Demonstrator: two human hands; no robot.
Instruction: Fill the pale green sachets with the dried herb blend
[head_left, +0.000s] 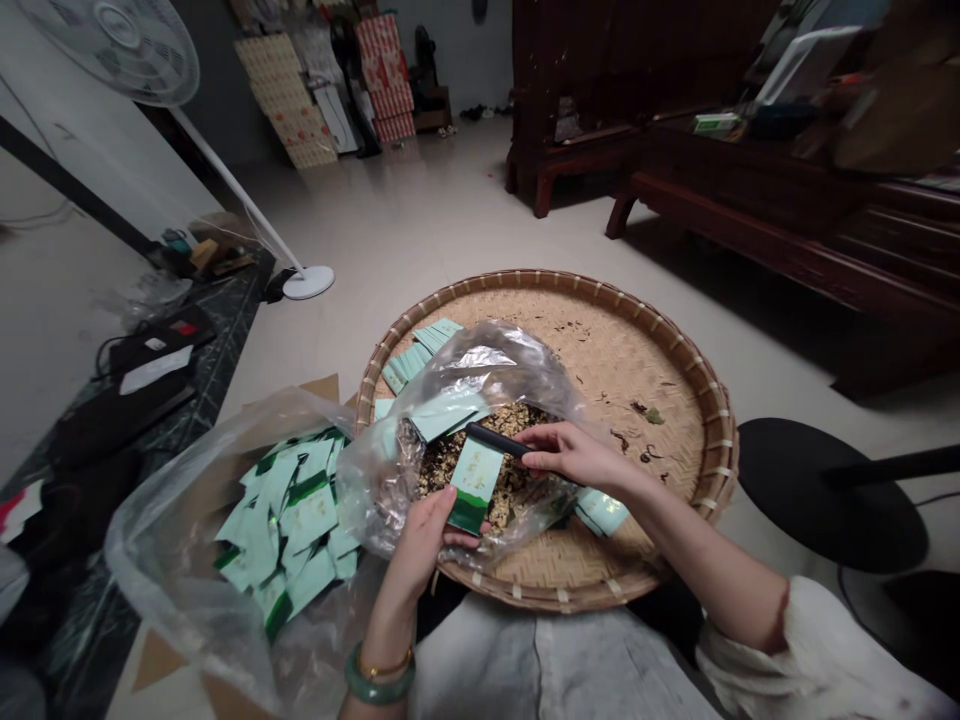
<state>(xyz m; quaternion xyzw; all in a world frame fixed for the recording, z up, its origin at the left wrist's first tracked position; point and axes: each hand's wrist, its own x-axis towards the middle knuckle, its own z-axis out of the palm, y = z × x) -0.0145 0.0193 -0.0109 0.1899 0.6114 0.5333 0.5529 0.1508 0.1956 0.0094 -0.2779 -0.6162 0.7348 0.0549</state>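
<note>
Sachet [475, 485] gripped in left hand [424, 545], black bar [495, 441] at its top edge

The pale green sachet, with a dark green band at its foot, sits tilted above loose tea [465, 470]. The tea lies in an open plastic bag [480, 365] on a round bamboo tray [637, 340]. The left hand's thumb and fingers close on the sachet's lower part. The right hand [574, 455] is closed on the bar, pinching it between thumb and fingers, with the bar across the sachet's upper edge. Whether they touch is hard to tell.

The work at this moment is at that edge, directly over the tea. Bag film crowds both hands, and a loose sachet [444, 415] rests on it just above them. More sachets fill a clear bag [285, 525] to the left, others lie on the tray [420, 350], and a jade bangle [379, 678] circles the left wrist.
</note>
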